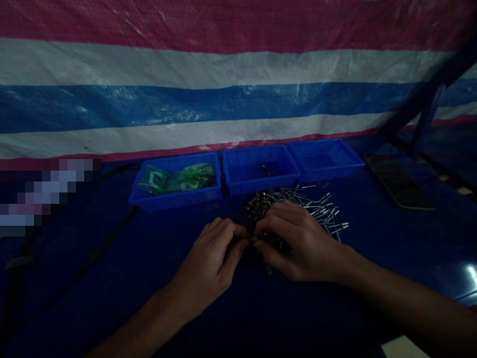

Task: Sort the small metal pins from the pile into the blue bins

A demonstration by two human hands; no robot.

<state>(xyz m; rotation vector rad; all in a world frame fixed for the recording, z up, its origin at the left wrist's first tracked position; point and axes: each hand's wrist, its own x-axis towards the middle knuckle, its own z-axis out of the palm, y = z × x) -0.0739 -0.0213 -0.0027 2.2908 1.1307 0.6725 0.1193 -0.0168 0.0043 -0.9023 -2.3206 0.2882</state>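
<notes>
My left hand point(219, 253) and my right hand point(294, 241) meet at the middle of the blue table, fingertips almost touching. Between the pinched fingers is a small dark brass-coloured piece point(254, 239), too dim to make out well. Both hands are closed at it. Behind and under my right hand lies a pile of small brass-coloured parts point(257, 205). To its right, silver rivet-like pins point(328, 213) are heaped loosely on the table.
Three blue bins stand in a row behind: the left bin point(175, 201) holds green-and-clear bags point(179, 178), the middle bin point(244, 187) a few small pieces; the right bin point(324, 171) adjoins it. A phone-like dark object point(398, 181) lies right. A cable point(100, 248) runs left.
</notes>
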